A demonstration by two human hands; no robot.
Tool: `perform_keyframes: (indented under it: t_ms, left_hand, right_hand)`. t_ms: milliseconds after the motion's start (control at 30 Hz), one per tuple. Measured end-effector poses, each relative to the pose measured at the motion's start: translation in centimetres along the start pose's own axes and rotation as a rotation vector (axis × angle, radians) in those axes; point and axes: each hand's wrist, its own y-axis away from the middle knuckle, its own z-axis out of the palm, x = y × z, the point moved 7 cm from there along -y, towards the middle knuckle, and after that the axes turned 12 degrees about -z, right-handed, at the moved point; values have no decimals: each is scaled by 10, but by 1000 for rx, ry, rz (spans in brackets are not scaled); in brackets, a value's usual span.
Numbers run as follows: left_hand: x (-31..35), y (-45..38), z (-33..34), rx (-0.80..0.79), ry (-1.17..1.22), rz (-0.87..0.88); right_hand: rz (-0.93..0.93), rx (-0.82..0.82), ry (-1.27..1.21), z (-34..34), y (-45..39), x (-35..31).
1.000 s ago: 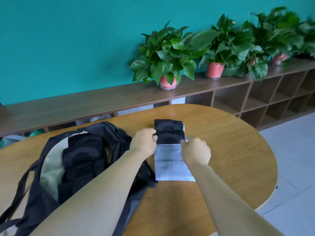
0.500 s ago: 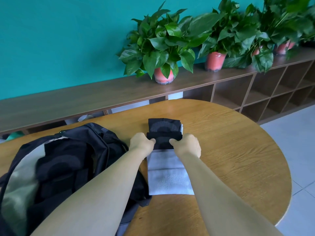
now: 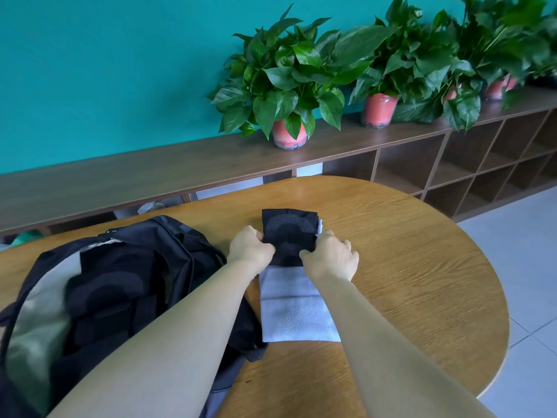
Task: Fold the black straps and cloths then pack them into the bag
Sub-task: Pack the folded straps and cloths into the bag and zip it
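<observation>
Strap (image 3: 288,233) folded black, on surface (image 3: 422,267) atop white cloth (image 3: 297,315), long axis away from body. Left hand (image 3: 249,248), right hand (image 3: 331,257) pinch its near edge. Bag (image 3: 120,276) open, left, nearer left hand.

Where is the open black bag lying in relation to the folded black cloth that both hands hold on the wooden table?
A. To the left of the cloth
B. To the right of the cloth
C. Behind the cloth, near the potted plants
A: the open black bag lies left of the folded black cloth, beside the left hand; the right hand grips the other side.
</observation>
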Motion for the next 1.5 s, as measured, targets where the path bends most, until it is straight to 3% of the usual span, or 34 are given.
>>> perform_keyframes:
  t_ms: [333,600,733,967,1100,1267,1500]
  left_hand:
    - [21,27,-24,-38,181,75]
    - [19,77,-81,47,138,193]
    - [-22,95,-141,98,141,201]
    - [-124,114,-245,304,69,56]
    - [-171,113,-241,282,-66,3]
    - [-184,105,-239,334,-48,33]
    - [-195,86,-229,293,-241,-1]
  right_hand:
    - [-15,169,-154,-37,18,-1]
    - [-111,232,-220,-78,54,-38]
    - [-210,192,-291,-76,84,-98]
    - [-412,-9,-287,-29,142,-209]
    - [-431,-121,-204,6,160,-228]
    - [-411,-62,-146,21,158,-233]
    - [-401,-99,-18,51,146,-234]
